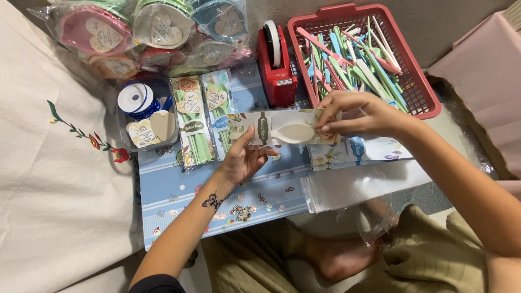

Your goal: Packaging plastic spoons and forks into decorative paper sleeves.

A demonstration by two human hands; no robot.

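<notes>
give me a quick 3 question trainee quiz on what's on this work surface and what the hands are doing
1. True or false: the red basket holds plastic cutlery.
2. Which hand pinches the bowl end of the cream spoon on its printed card? A) left hand B) right hand C) neither
3. Fill in: the red tape dispenser stands directly to the ____ of the basket in the picture.

Key
1. True: pastel spoons and forks fill it.
2. B: the right hand grips that end with its fingers, while the left hand supports the card's other end from below.
3. Left.
</notes>
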